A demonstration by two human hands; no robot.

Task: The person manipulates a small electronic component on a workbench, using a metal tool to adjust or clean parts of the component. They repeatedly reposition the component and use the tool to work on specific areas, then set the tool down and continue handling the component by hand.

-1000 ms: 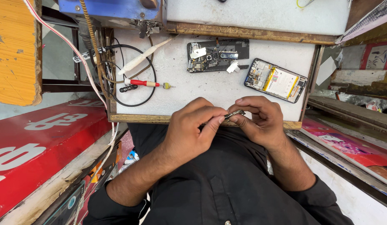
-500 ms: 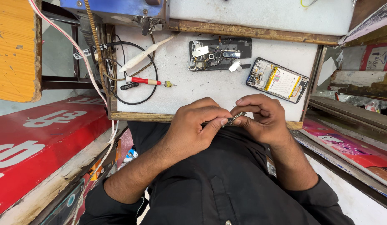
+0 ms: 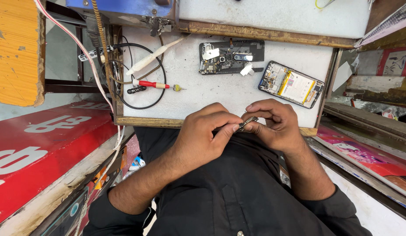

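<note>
Both hands meet at the near edge of a white work board (image 3: pixel 220 91). My left hand (image 3: pixel 205 133) and my right hand (image 3: pixel 273 124) pinch a small dark metal part (image 3: pixel 247 124) between their fingertips, held just above my black shirt. Farther out on the board lie an opened phone with a yellow-edged battery (image 3: pixel 291 84) and a dark phone frame with exposed circuit parts (image 3: pixel 231 57). What the small part is exactly I cannot make out.
A red-handled screwdriver (image 3: pixel 157 85), a white plastic pry tool (image 3: pixel 152 56) and a looped black cable (image 3: pixel 141 74) lie at the board's left. A red panel (image 3: pixel 41 153) is at my left, a yellow board (image 3: pixel 17 48) above it. Printed sheets (image 3: pixel 365 155) lie at right.
Both hands have stayed at the board's near edge, fingers shifting slightly around the small part. The view has shifted a little.
</note>
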